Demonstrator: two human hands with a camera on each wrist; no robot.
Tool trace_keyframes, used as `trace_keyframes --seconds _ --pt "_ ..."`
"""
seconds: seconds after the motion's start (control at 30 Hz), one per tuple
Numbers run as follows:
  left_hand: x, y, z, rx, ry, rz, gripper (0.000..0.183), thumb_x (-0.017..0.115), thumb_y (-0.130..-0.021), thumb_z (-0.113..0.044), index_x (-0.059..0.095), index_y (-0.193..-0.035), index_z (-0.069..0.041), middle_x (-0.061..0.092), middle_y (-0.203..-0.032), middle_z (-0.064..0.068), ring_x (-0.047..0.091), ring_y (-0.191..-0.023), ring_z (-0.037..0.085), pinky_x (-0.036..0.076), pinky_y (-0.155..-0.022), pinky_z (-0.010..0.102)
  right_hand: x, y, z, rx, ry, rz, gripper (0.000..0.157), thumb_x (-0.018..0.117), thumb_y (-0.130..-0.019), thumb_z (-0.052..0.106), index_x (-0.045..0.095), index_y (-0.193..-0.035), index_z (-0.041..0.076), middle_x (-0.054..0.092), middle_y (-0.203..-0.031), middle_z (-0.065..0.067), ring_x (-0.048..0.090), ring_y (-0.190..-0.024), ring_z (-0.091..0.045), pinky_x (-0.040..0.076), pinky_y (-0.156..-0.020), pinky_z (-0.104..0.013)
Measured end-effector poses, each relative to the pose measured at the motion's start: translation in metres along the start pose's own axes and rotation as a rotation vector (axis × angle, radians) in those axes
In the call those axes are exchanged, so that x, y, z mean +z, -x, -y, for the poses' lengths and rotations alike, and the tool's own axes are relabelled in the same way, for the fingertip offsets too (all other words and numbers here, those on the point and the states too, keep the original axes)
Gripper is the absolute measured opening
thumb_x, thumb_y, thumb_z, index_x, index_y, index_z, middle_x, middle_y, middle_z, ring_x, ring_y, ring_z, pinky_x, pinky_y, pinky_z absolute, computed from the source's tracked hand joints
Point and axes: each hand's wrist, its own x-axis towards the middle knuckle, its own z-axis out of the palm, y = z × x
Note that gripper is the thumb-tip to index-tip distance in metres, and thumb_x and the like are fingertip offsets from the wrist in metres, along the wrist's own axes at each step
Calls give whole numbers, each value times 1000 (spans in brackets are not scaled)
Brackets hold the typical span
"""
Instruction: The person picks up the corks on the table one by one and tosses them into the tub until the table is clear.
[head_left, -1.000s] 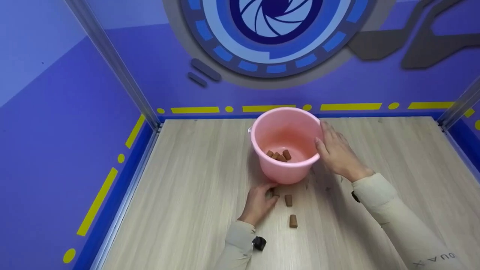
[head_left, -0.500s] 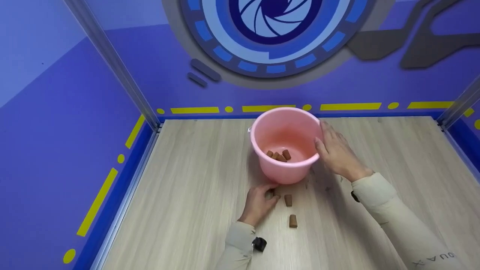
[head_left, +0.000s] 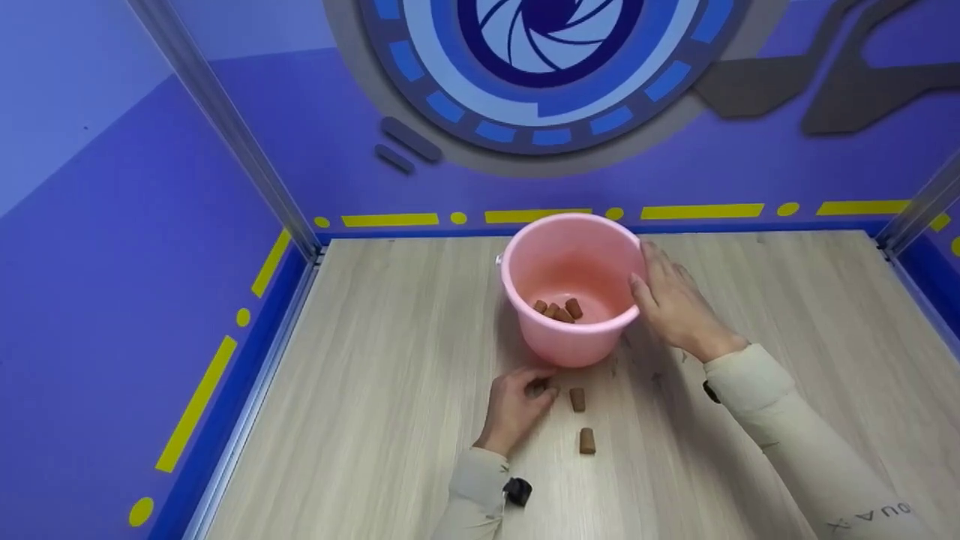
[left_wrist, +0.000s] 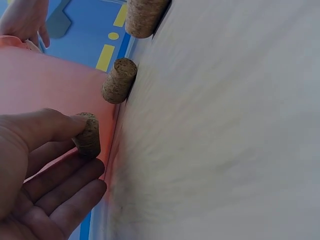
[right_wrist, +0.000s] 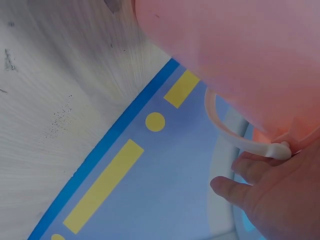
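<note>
A pink bucket stands upright on the wooden tabletop, with several corks lying inside it. At its right rim is my right hand, thumb over the edge and the other fingers along the outside. Just in front of the bucket, my left hand pinches a cork between thumb and finger, its other fingers loosely spread. That cork is mostly hidden by the hand in the head view. Two more corks lie on the table right of the left hand, a nearer cork and a farther cork.
Behind the bucket rises a blue and purple printed wall with yellow dashes. A metal corner post and side wall bound the left. The bucket's white handle hangs down beside the right hand. Wooden tabletop spreads on both sides.
Almost nothing differs. My left hand has shifted very slightly while keeping to the cork at the bucket's foot; the right hand and bucket stay put.
</note>
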Motion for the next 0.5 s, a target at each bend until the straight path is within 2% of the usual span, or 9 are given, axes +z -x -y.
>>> trace_keyframes --seconds 0.37,0.5 --pt "-2 5 0 -19 112 -63 18 87 -85 -1 81 -103 -2 78 -97 6 74 -90 18 63 -81 35 -2 0 0 46 -4 44 70 37 -115 32 9 -166 -6 16 -171 -30 15 -158 -46 11 -126 -67" --pt "-4 6 -1 -27 166 -78 19 87 -86 -1 81 -103 0 77 -99 8 75 -92 25 64 -83 40 -2 0 0 49 -2 49 71 36 -115 35 8 -166 -7 15 -171 -31 14 -158 -46 11 -126 -66"
